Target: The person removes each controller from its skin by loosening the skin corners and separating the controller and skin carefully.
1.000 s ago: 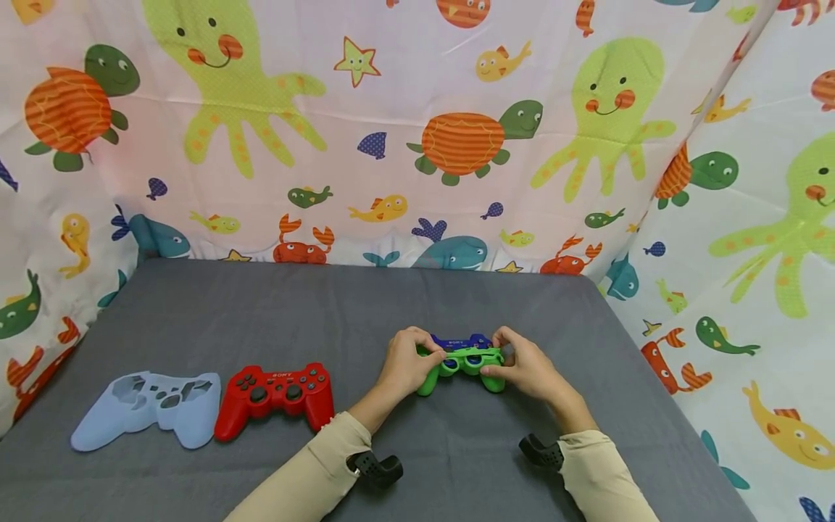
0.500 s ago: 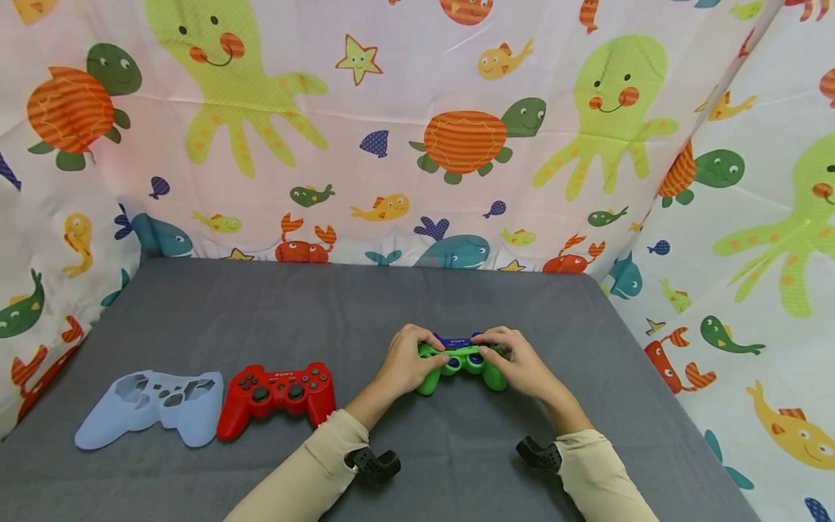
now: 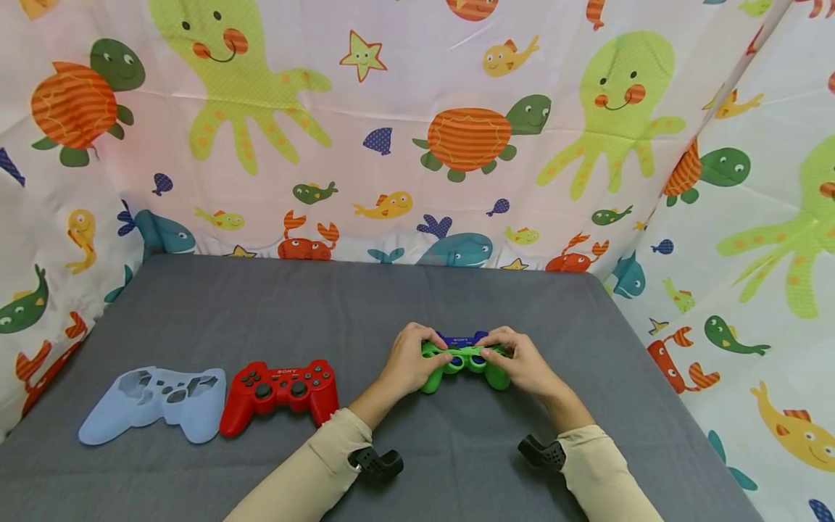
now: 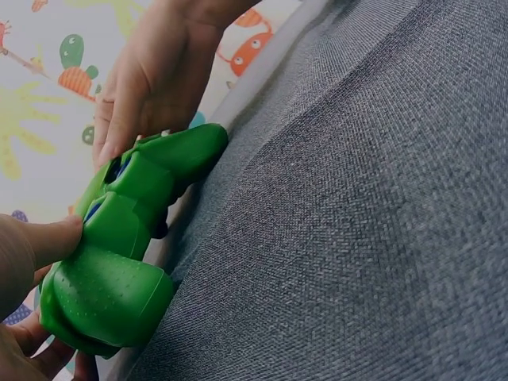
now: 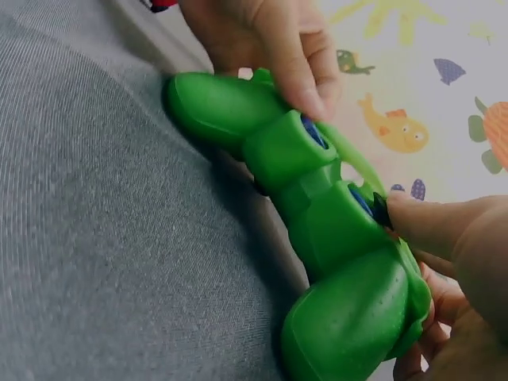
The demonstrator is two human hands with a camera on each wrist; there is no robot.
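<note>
Blue game controller (image 3: 460, 341), partly clad in a green silicone cover (image 3: 462, 364): lies on the grey worktop (image 3: 274, 304), right of centre, near edge; blue body shows only along the far top edge and through the cover's cut-outs

Left hand (image 3: 409, 360): fingers curled round the left grip of the cover, thumb pressed on its upper face; seen from the right wrist, the thumb tip (image 5: 305, 91) sits beside a blue button opening

Right hand (image 3: 522, 364): fingers wrapped round the right grip, thumb laid across the cover's top edge

Red game controller (image 3: 280, 391): flat on the worktop, left of the hands, well apart from them, untouched

Pale blue silicone cover (image 3: 156, 402): lying flat, just left of the red controller, edges about touching

Backdrop: cloth (image 3: 391, 145) printed with octopuses, turtles, fish, whales and crabs, hung behind the far edge and down the right side

Sleeves: beige, a black wrist mount on each forearm
</note>
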